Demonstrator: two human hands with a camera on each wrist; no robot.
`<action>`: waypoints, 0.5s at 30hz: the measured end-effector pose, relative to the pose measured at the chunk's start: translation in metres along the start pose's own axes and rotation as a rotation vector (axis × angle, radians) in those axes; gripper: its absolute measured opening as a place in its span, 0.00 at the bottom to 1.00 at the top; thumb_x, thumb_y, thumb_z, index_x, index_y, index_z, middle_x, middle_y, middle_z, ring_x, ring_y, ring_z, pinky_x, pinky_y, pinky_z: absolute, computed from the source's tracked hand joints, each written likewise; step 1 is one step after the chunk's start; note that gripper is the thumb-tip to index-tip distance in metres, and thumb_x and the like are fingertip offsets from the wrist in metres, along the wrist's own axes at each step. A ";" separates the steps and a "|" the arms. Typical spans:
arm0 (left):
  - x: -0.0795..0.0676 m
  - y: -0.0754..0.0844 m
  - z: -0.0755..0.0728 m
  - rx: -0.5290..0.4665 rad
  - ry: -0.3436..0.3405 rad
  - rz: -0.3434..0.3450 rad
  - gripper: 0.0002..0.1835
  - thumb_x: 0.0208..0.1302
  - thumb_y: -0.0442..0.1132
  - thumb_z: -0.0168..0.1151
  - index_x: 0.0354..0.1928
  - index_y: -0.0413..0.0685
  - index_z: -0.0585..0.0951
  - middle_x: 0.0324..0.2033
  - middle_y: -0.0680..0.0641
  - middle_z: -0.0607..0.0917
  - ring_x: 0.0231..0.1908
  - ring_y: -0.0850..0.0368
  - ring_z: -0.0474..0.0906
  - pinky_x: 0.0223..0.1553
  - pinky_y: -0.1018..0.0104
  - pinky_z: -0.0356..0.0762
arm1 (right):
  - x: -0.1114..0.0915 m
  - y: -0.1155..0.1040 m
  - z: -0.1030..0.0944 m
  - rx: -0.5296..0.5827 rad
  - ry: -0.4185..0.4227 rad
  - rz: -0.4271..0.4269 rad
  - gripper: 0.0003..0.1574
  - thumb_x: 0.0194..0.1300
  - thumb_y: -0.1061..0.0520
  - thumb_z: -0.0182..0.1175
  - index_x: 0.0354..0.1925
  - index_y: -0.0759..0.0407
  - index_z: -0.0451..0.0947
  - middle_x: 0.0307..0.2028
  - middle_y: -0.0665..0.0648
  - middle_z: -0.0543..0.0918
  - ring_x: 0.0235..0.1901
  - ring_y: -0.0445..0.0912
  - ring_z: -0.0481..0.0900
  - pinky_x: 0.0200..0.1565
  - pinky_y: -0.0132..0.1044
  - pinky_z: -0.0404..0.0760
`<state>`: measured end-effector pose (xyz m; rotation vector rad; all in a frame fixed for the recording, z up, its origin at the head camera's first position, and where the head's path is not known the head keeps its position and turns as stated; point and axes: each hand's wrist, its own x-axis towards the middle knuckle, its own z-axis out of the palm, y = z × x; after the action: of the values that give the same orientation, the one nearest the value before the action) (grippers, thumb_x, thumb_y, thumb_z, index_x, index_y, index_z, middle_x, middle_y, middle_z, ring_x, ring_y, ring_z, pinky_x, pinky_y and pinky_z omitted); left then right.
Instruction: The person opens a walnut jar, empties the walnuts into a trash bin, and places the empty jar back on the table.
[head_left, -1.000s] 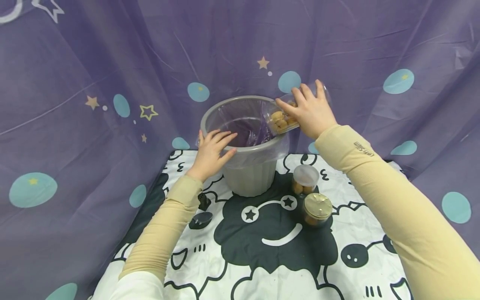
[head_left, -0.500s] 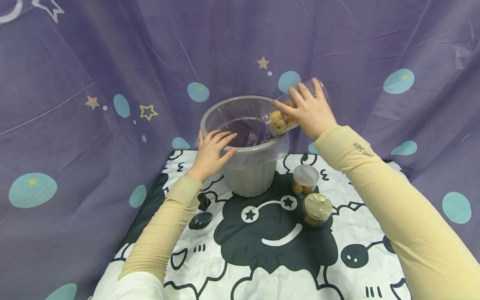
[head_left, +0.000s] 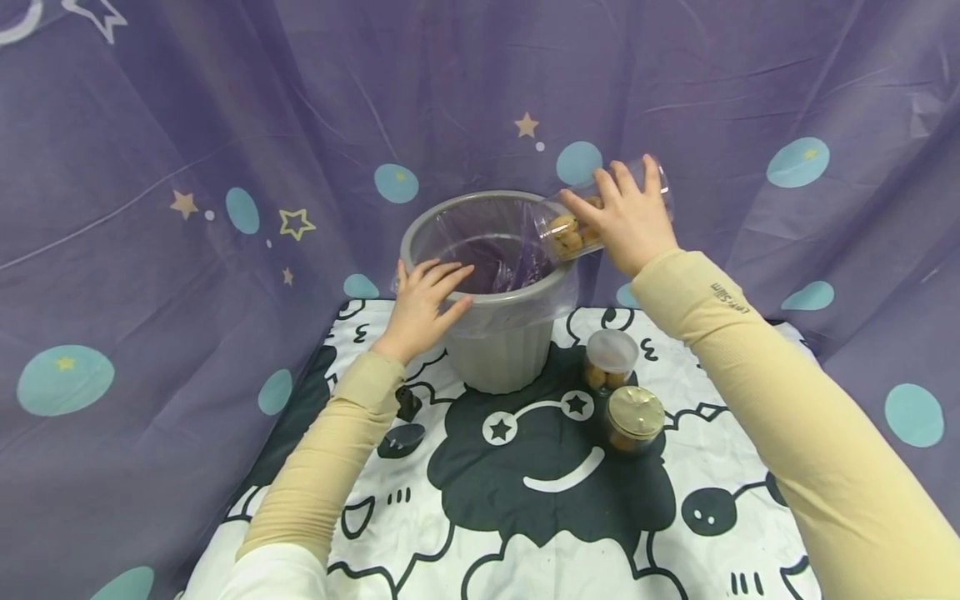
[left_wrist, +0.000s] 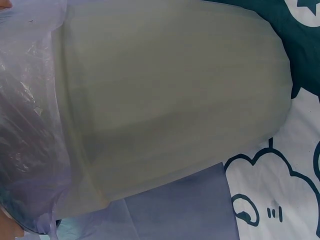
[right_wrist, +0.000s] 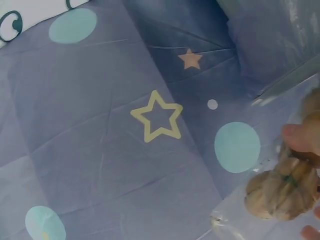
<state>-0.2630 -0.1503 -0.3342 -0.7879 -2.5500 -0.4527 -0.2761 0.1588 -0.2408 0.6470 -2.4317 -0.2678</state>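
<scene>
A grey trash can (head_left: 498, 354), lined with a clear plastic bag (head_left: 517, 315) folded over its rim, stands on the cloth. My left hand (head_left: 423, 304) rests on the near left of the rim, fingers spread. My right hand (head_left: 630, 221) grips a clear plastic jar (head_left: 663, 185) from above, thumb and fingers around its side. The jar is tilted, its lower end over the can's right rim. Several tan, ribbed lumps (head_left: 566, 237) lie in that lower end. In the right wrist view, lumps (right_wrist: 282, 192) and fingertips (right_wrist: 302, 137) show through the clear plastic.
Right of the can stand two small jars, one with a translucent lid (head_left: 611, 350) and one with a gold lid (head_left: 636, 411), both with brownish contents. A small black object (head_left: 407, 403) is beside my left wrist. Purple curtain (head_left: 300, 100) hangs behind the patterned cloth (head_left: 555, 567).
My right hand and the jar shifted slightly left, then moved back to the right, with the lumps shifting inside. The left hand and the can stayed where they were.
</scene>
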 end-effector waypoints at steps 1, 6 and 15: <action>0.000 0.000 0.000 0.000 0.001 0.001 0.38 0.63 0.71 0.29 0.65 0.59 0.68 0.62 0.47 0.72 0.65 0.42 0.59 0.65 0.30 0.32 | 0.000 0.000 0.000 0.003 0.004 0.004 0.46 0.50 0.72 0.58 0.63 0.41 0.62 0.58 0.68 0.66 0.61 0.65 0.61 0.63 0.66 0.50; 0.000 0.000 0.000 -0.001 -0.002 0.000 0.37 0.63 0.71 0.29 0.65 0.60 0.68 0.61 0.47 0.72 0.66 0.43 0.59 0.65 0.31 0.31 | 0.002 -0.002 -0.001 0.019 0.008 0.035 0.46 0.50 0.73 0.55 0.63 0.41 0.62 0.57 0.69 0.67 0.61 0.65 0.61 0.64 0.67 0.49; -0.001 -0.001 -0.001 -0.005 -0.001 -0.001 0.39 0.62 0.72 0.27 0.65 0.59 0.68 0.61 0.47 0.72 0.66 0.43 0.59 0.65 0.31 0.30 | 0.004 -0.008 -0.002 0.009 -0.042 0.066 0.47 0.50 0.72 0.56 0.65 0.40 0.60 0.56 0.70 0.66 0.60 0.65 0.61 0.63 0.67 0.48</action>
<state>-0.2620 -0.1521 -0.3339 -0.7891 -2.5513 -0.4590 -0.2749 0.1503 -0.2402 0.5691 -2.4909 -0.2456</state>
